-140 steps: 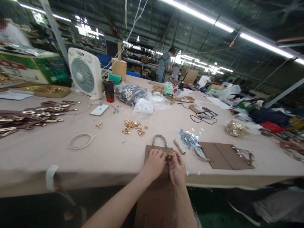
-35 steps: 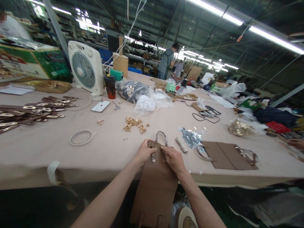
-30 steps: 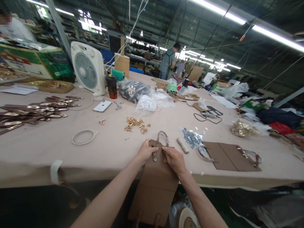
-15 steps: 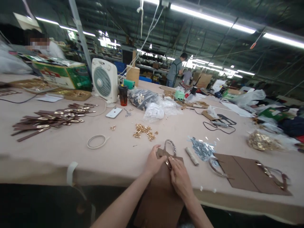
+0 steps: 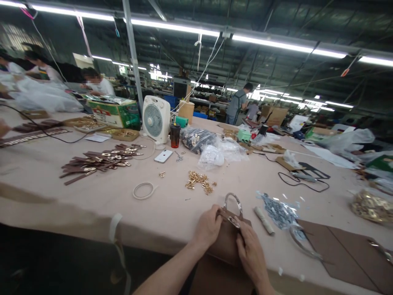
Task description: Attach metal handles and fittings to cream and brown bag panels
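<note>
A brown handbag panel (image 5: 226, 245) hangs over the table's front edge, its looped handle (image 5: 233, 197), wrapped in clear film, standing up at the top. My left hand (image 5: 209, 226) grips the upper left edge, with its thumb and fingers closed round it. On the right side my right hand (image 5: 251, 248) holds the panel, its fingertips beside a gold clasp (image 5: 233, 222) on a narrow strap across the top. Part of the panel is hidden behind my hands and wrists.
Gold fittings (image 5: 199, 182), a tape roll (image 5: 143, 191) and brown straps (image 5: 98, 162) lie on the table. To the right are a grey roll (image 5: 264, 221), small grey pieces (image 5: 279, 211) and another brown panel (image 5: 346, 256). A fan (image 5: 156, 119) stands behind; co-workers are further back.
The head view has swung left, so the table appears shifted right. My hands have moved a little apart on the handbag panel, and the clasp and strap between them now show more clearly.
</note>
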